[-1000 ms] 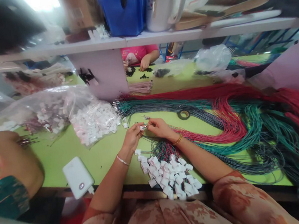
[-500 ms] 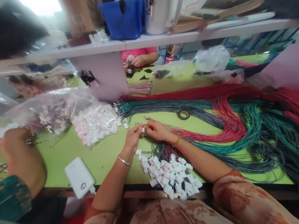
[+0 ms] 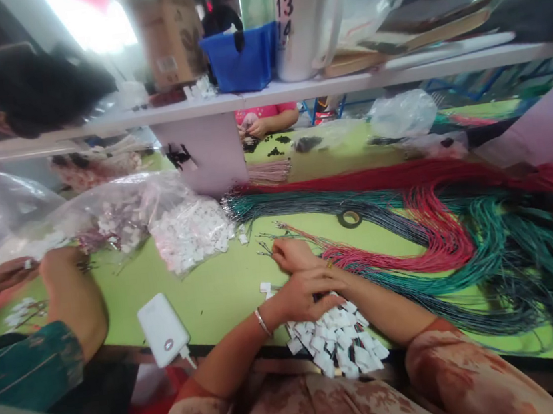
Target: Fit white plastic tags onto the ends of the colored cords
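Observation:
My left hand (image 3: 310, 295) reaches across my right wrist, its thumb and fingers apart over a pile of white plastic connectors (image 3: 343, 340) with wires on them. Nothing shows in its grip. Just beyond it, my right hand (image 3: 293, 254) is curled closed beside thin wires with metal-tipped ends (image 3: 263, 243); what its fingers hold, if anything, is hidden. Red wires (image 3: 363, 258) and green wires (image 3: 396, 279) run from beside my right hand to the right. One white connector (image 3: 265, 287) lies left of the pile.
A clear bag of white connectors (image 3: 192, 234) and a white power bank (image 3: 163, 328) lie to the left, near a co-worker's arm (image 3: 73, 299). Long wire bundles (image 3: 306, 200) and a tape roll (image 3: 349, 218) lie behind. A shelf (image 3: 263, 98) crosses above; another person's hands (image 3: 259, 126) show beyond.
My hands were together at a small white connector. My left hand has come back toward me and right, over the pile; my right hand stays by the wire ends. The camera view has shifted slightly.

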Available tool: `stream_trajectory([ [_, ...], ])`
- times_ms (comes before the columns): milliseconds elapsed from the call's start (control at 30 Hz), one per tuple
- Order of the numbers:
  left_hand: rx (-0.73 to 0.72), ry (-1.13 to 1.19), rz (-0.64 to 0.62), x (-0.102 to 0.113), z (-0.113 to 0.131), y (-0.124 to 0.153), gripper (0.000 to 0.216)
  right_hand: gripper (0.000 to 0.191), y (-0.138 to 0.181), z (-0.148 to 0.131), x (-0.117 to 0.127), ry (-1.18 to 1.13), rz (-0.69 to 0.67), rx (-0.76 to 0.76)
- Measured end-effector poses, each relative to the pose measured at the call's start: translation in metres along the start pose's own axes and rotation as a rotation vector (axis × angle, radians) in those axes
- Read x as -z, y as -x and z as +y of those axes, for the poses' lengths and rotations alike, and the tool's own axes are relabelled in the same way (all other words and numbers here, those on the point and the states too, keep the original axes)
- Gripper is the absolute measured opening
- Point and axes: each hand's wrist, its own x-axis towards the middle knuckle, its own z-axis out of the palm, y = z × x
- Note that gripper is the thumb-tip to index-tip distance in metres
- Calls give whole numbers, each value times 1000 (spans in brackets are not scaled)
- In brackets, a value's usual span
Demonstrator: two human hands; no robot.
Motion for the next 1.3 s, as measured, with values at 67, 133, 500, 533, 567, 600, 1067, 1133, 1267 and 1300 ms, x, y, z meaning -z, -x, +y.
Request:
stream_trajectory([
  [67, 121, -110, 252, 20, -14, 2, 19, 8, 2, -3, -6, 75, -30, -5],
  [133, 297, -273, 561, 49, -33, 7, 19, 13, 4, -5, -7, 107, -34, -8],
  [500, 687, -656, 668, 113, -83, 39, 13, 10, 0, 4, -4, -307, 230, 1],
  [533, 694, -634, 694, 112, -81, 38, 14, 9, -1, 6, -5, -377, 256, 21],
  [567, 693, -587, 734, 111, -80, 37, 15, 9, -2, 7, -5, -439, 276, 35],
  [600, 686, -510, 778, 111, -77, 36, 17, 9, -2, 8, -5, -491, 287, 42],
  [1067, 698, 896, 759, 82, -75, 16, 13, 14, 2, 9, -3, -649, 283, 37],
  [1133, 700, 892, 760, 82, -77, 17, 13, 13, 2, 10, -4, -649, 265, 32],
  [1267, 687, 882, 770, 82, -77, 18, 14, 12, 1, 12, -5, -660, 252, 34],
  [1300, 685, 874, 771, 82, -77, 17, 14, 12, 1, 12, -6, -654, 257, 36],
])
